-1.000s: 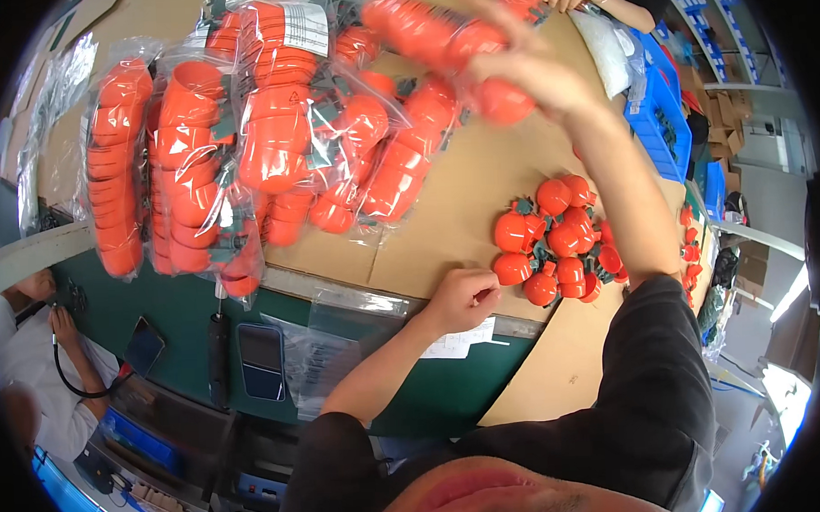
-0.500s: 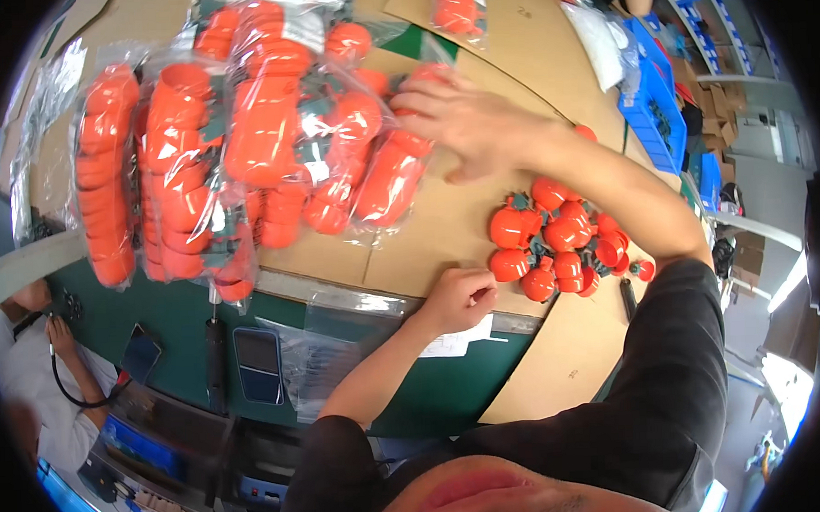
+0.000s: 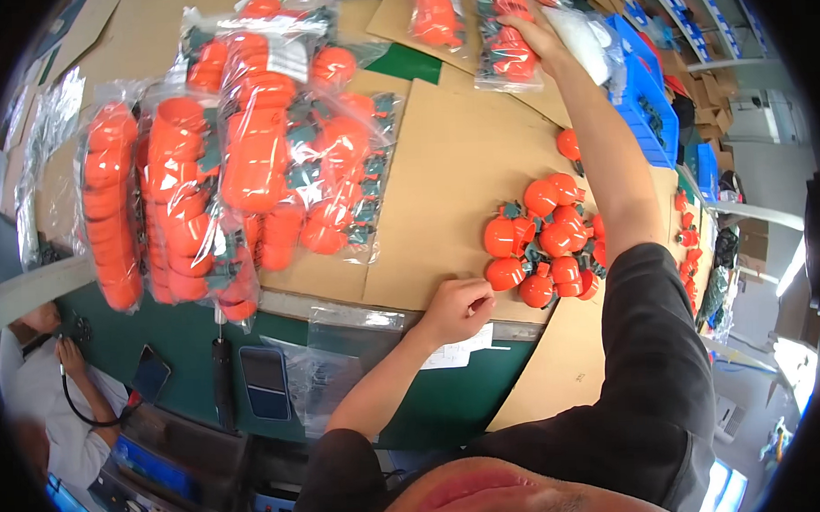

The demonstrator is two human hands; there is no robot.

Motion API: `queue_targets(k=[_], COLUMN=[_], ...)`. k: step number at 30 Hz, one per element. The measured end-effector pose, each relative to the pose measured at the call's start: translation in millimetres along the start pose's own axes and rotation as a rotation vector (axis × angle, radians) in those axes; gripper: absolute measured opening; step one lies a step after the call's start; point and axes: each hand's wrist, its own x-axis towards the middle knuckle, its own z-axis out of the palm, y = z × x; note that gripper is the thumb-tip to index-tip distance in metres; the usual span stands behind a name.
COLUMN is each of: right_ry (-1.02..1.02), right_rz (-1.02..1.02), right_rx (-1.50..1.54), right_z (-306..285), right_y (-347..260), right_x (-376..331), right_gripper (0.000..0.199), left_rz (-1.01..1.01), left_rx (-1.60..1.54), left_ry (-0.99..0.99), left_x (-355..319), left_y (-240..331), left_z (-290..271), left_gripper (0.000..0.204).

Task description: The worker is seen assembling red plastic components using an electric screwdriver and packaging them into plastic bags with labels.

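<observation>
Far out at the upper right, my right hand (image 3: 531,37) grips a clear plastic bag of orange cup-shaped parts (image 3: 510,58). Its fingers are partly hidden against the bag. My left hand (image 3: 460,310) rests curled in a loose fist at the table's near edge, with nothing visible in it. A pile of loose orange round parts with dark green fittings (image 3: 554,237) lies to its right. At the left stand several filled clear bags (image 3: 180,187) of the same orange parts, close together on the brown cardboard (image 3: 426,201).
Another filled bag (image 3: 435,16) lies at the far side. A blue bin (image 3: 644,103) stands at the right. Near the front are a phone (image 3: 265,383), a black-handled screwdriver (image 3: 222,371), clear empty bags (image 3: 341,344) and white paper (image 3: 450,355). A person (image 3: 62,385) sits at the left.
My right hand has moved from the group of bags to the far right, carrying one filled bag away from the group's right end. My left hand has stayed in place.
</observation>
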Motion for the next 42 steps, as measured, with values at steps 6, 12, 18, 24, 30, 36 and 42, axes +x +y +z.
queue_targets(k=[6, 12, 18, 24, 30, 36, 42], right_ry=[0.368, -0.096, -0.489, -0.023, 0.582, -0.711, -0.644], right_rz=[-0.51, -1.555, -1.448, -0.098, -0.655, -1.214, -1.186], right_rx=[-0.793, -0.805, -0.741, -0.369, -1.069, -1.074, -0.951], right_z=[75.2, 218.4, 235.4, 105.4, 141.6, 217.6, 114.0], right_y=[-24.7, -155.4, -158.7, -163.5, -61.8, -127.6, -161.4], right_x=[-27.3, -129.6, -57.6, 28.0, 32.8, -160.4, -140.4], right_gripper=[0.069, 0.069, 0.067, 0.045, 0.063, 0.08, 0.08], left_rz=[-0.013, 0.021, -0.021, -0.01, -0.023, 0.004, -0.022], left_rx=[-0.02, -0.002, -0.026, -0.041, -0.031, -0.03, -0.047], left_ry=[0.011, -0.017, -0.023, -0.01, -0.012, -0.039, -0.013], left_x=[0.3, 6.5, 4.9, 1.3, 1.1, 6.0, 1.5], left_y=[-1.7, 2.5, -0.4, 4.6, -2.1, 1.0, 3.6], left_z=[1.1, 6.2, 1.1, 5.1, 2.7, 6.9, 5.1], left_gripper=[0.016, 0.016, 0.016, 0.016, 0.015, 0.014, 0.015])
